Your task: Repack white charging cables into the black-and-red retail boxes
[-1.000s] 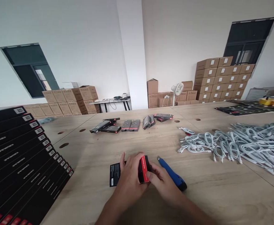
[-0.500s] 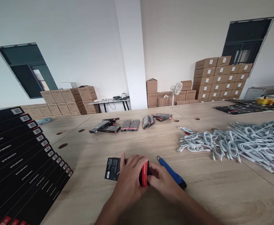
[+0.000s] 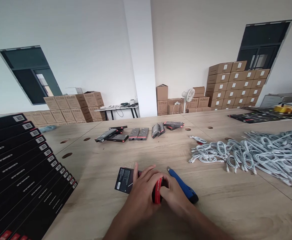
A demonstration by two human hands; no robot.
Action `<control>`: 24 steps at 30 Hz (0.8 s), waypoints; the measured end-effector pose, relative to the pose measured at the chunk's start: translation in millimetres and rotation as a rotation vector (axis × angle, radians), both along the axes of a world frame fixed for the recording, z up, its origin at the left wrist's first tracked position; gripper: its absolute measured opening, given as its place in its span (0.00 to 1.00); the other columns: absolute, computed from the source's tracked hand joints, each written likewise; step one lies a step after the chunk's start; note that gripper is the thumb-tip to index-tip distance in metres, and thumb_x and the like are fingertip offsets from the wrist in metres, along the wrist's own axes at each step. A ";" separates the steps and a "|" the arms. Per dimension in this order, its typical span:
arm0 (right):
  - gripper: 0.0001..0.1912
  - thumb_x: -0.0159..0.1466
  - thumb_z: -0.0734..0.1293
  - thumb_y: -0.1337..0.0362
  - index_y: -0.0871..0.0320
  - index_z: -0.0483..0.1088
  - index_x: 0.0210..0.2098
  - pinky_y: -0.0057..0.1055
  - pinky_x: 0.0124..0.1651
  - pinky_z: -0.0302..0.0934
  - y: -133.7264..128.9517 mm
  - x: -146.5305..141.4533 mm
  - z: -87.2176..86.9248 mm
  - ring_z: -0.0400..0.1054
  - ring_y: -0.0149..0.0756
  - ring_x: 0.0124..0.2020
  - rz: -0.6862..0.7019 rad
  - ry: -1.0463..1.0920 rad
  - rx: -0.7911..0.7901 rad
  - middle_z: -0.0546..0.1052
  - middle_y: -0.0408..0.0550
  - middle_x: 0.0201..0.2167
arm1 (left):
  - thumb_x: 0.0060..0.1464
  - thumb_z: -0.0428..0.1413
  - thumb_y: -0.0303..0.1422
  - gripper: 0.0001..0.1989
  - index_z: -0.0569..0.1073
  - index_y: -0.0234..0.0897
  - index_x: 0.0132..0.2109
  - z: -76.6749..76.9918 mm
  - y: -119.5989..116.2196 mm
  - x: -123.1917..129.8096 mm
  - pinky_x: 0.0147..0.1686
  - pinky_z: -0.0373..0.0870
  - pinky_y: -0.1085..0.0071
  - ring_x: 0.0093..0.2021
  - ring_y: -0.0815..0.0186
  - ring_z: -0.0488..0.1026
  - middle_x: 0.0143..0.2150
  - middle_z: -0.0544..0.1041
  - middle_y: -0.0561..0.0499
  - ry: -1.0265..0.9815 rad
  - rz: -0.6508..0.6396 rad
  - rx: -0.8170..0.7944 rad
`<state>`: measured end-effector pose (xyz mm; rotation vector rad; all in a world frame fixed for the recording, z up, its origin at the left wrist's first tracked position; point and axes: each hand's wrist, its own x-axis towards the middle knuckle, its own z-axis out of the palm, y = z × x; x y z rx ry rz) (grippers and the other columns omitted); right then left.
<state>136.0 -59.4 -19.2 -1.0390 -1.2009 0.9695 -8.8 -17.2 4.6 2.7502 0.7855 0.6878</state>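
A small black cardboard box with a red end (image 3: 157, 191) is between my two hands near the front of the table, its end bulging into a curve. My left hand (image 3: 144, 186) wraps over it from the left, thumb raised. From the right, my right hand (image 3: 174, 193) grips the red end with curled fingers. A dark printed panel (image 3: 124, 180) with white text and a barcode shows beyond my left hand; whether it is part of the same box is hidden. Beside my right hand lies a blue-handled tool (image 3: 183, 186) with a grey tip.
Tall rows of black boxes (image 3: 23, 176) stand at the left. Coiled white cables (image 3: 248, 151) cover the right side. Several small boxes (image 3: 138, 133) lie across the table's middle. Black printed sheets (image 3: 258, 115) and yellow tape (image 3: 284, 108) are at the far right.
Both hands have shifted slightly right with the box and the dark panel. My right thumb now presses on the red end, and the panel is tilted more.
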 end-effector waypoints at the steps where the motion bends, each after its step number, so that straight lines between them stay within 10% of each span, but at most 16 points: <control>1: 0.17 0.46 0.59 0.70 0.58 0.74 0.33 0.35 0.41 0.65 0.4 -0.4 -0.2 0.72 0.43 0.37 0.007 0.017 0.009 0.79 0.45 0.32 | 0.40 0.59 0.23 0.36 0.68 0.52 0.58 0.2 0.3 0.2 0.71 0.22 0.39 0.68 0.49 0.63 0.56 0.77 0.52 -0.001 0.001 0.000; 14: 0.15 0.51 0.60 0.67 0.58 0.73 0.36 0.35 0.38 0.66 6.8 6.1 -13.8 0.72 0.42 0.34 -0.117 -0.032 0.017 0.78 0.46 0.31 | 0.44 0.63 0.25 0.32 0.67 0.49 0.57 2.9 1.1 -1.1 0.71 0.27 0.40 0.62 0.51 0.68 0.57 0.75 0.49 -0.028 0.078 -0.006; 19: 0.17 0.56 0.68 0.67 0.53 0.73 0.45 0.47 0.58 0.64 2.9 9.4 -18.4 0.68 0.52 0.58 -0.383 -0.542 0.325 0.73 0.56 0.56 | 0.49 0.54 0.22 0.27 0.67 0.45 0.56 -3.5 4.0 -0.9 0.69 0.36 0.39 0.58 0.54 0.71 0.56 0.76 0.47 -0.046 0.257 0.124; 24: 0.17 0.51 0.62 0.76 0.54 0.75 0.36 0.56 0.60 0.60 8.4 15.4 -27.6 0.63 0.56 0.61 -0.413 -0.860 0.342 0.73 0.57 0.59 | 0.51 0.55 0.24 0.25 0.68 0.44 0.56 -6.5 1.3 3.9 0.68 0.42 0.42 0.57 0.53 0.72 0.56 0.77 0.47 -0.072 0.280 0.218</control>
